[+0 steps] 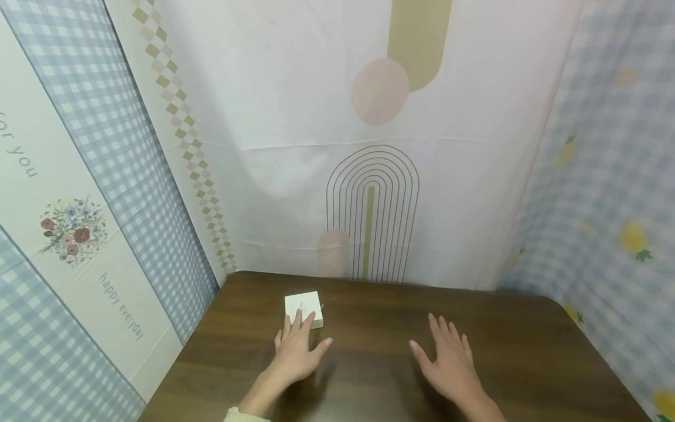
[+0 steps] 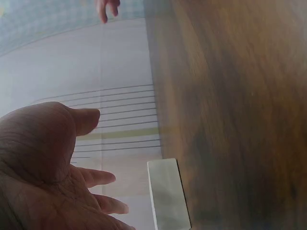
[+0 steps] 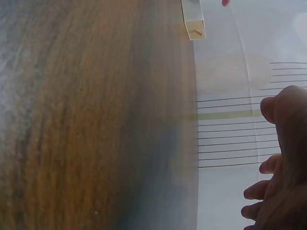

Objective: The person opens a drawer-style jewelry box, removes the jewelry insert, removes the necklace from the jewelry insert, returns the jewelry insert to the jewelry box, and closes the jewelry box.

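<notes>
A small white box (image 1: 302, 301) lies on the dark wooden table toward its back left. My left hand (image 1: 296, 354) hovers on the near side of the box, fingers spread and extended; in the head view its fingertips overlap the box's front edge. The left wrist view shows that hand (image 2: 43, 167) apart from the white box (image 2: 169, 194). Off to the right, my right hand (image 1: 449, 364) is held above the table with fingers spread and nothing in it. In the right wrist view, the box (image 3: 194, 21) appears at the top, its end face pale yellowish.
The brown table (image 1: 369, 328) has rounded back corners. Behind it hangs a white cloth (image 1: 285, 117) with arches and shapes. Blue checked curtains flank both sides, the left curtain (image 1: 105, 105) bearing a white strip with flowers and lettering.
</notes>
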Available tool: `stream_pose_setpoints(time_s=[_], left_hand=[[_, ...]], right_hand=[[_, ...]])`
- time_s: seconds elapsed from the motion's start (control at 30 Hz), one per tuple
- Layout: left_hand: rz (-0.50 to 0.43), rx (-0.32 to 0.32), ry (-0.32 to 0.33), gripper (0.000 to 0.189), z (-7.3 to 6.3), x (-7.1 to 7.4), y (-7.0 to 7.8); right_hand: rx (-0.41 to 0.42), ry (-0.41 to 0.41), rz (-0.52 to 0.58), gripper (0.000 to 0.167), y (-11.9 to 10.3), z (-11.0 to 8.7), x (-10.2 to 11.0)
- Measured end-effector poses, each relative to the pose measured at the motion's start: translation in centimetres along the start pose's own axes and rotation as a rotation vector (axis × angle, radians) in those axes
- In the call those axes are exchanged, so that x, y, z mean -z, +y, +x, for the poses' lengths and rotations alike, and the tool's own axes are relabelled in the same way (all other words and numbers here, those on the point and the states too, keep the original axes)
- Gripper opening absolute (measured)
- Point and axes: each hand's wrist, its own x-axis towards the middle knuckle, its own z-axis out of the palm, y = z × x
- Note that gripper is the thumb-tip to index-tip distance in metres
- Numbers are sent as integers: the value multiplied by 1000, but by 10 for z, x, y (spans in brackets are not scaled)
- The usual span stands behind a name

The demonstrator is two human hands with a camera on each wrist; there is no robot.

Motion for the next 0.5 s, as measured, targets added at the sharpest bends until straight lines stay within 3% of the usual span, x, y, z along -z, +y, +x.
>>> stream_pose_setpoints(time_s=[0.17, 0.37, 0.5], left_hand=[[56, 15, 6, 73, 24, -6, -8], [160, 66, 54, 72, 65, -10, -26], [167, 98, 45, 70, 83, -10, -32]], right_hand=[[-9, -16, 20, 87, 1, -3, 2], [-19, -31, 37, 84, 4, -6, 2], [-30, -45, 33, 85, 8, -9, 2]])
